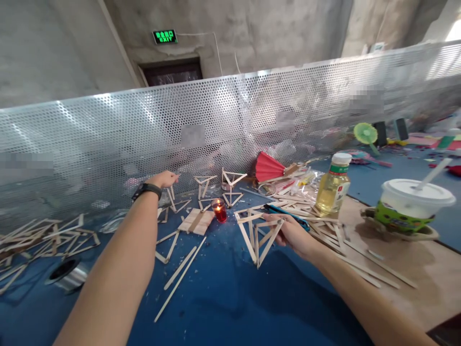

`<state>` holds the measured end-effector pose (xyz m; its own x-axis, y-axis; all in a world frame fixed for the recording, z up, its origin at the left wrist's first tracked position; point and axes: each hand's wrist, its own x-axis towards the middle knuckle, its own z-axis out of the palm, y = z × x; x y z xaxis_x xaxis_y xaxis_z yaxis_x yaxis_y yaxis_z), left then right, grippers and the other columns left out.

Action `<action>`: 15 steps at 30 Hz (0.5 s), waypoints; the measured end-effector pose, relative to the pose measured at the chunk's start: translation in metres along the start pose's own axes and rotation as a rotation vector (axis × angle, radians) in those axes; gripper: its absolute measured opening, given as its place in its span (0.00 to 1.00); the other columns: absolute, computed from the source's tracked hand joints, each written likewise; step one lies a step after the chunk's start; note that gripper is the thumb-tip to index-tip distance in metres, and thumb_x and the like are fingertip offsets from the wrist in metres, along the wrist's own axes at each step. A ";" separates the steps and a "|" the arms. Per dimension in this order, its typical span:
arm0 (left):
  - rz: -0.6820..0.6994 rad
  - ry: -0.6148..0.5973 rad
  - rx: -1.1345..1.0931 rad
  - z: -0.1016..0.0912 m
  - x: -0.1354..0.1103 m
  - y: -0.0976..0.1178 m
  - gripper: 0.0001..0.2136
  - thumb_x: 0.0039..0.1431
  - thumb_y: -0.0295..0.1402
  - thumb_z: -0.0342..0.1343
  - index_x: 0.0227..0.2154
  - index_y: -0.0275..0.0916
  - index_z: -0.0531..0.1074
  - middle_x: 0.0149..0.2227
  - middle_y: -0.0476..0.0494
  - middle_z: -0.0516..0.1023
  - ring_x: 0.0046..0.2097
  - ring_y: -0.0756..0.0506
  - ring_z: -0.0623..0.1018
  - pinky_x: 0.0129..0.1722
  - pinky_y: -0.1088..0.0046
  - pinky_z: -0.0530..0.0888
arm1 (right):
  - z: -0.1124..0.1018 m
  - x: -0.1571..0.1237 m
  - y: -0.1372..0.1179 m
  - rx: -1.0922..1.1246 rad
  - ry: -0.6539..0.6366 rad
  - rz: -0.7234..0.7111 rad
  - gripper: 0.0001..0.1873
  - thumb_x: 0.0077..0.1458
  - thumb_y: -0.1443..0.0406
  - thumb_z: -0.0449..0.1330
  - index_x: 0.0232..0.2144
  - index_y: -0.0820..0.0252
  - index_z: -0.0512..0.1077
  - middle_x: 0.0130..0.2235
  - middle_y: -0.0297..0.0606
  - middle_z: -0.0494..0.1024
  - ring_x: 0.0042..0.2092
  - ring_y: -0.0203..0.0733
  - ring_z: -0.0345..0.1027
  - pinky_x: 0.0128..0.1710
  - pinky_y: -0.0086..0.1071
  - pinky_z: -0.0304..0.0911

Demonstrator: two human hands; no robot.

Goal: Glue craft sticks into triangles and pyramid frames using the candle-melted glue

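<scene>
My left hand reaches far forward to the perforated metal screen, its fingers pinched on a small wooden stick frame that stands by the screen. A black band sits on that wrist. My right hand is closed on a triangular frame of glued wooden sticks held just above the blue table; a blue-handled tool lies under or against its fingers. Other stick triangles stand near a lit red candle.
Loose wooden sticks are heaped at left and scattered at right. A flat stick panel lies by the candle. An oil bottle, a lidded cup with a straw, a red paper fan and a tape roll stand around.
</scene>
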<state>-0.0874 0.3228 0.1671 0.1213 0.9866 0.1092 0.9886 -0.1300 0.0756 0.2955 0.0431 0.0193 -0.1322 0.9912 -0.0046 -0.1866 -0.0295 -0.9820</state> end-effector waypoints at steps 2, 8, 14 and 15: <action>-0.024 -0.023 0.023 0.000 0.003 -0.001 0.24 0.63 0.55 0.51 0.31 0.38 0.80 0.32 0.42 0.82 0.34 0.43 0.78 0.40 0.72 0.72 | 0.000 0.001 0.002 -0.012 -0.012 0.001 0.27 0.61 0.46 0.61 0.21 0.57 0.64 0.14 0.27 0.60 0.17 0.30 0.50 0.18 0.28 0.45; -0.017 -0.028 0.072 0.009 0.005 0.008 0.24 0.61 0.54 0.51 0.34 0.38 0.81 0.35 0.38 0.84 0.39 0.40 0.80 0.40 0.72 0.71 | 0.000 0.002 0.004 -0.027 -0.005 -0.024 0.29 0.60 0.45 0.61 0.19 0.57 0.62 0.14 0.27 0.60 0.16 0.30 0.50 0.18 0.28 0.44; 0.022 0.013 0.083 0.009 0.010 0.018 0.22 0.59 0.52 0.53 0.37 0.38 0.82 0.39 0.36 0.84 0.43 0.39 0.80 0.43 0.71 0.71 | 0.003 0.002 0.001 -0.048 0.004 -0.017 0.29 0.59 0.44 0.61 0.18 0.57 0.61 0.14 0.27 0.60 0.16 0.30 0.50 0.18 0.28 0.45; 0.022 0.020 0.083 0.008 0.010 0.019 0.22 0.58 0.52 0.53 0.37 0.38 0.82 0.39 0.36 0.84 0.43 0.38 0.80 0.43 0.70 0.71 | 0.003 0.002 0.001 -0.053 0.003 -0.019 0.29 0.59 0.44 0.61 0.18 0.57 0.62 0.13 0.27 0.60 0.16 0.30 0.51 0.18 0.28 0.45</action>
<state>-0.0671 0.3310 0.1613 0.1423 0.9812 0.1301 0.9898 -0.1424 -0.0093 0.2923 0.0450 0.0187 -0.1260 0.9919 0.0137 -0.1372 -0.0038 -0.9905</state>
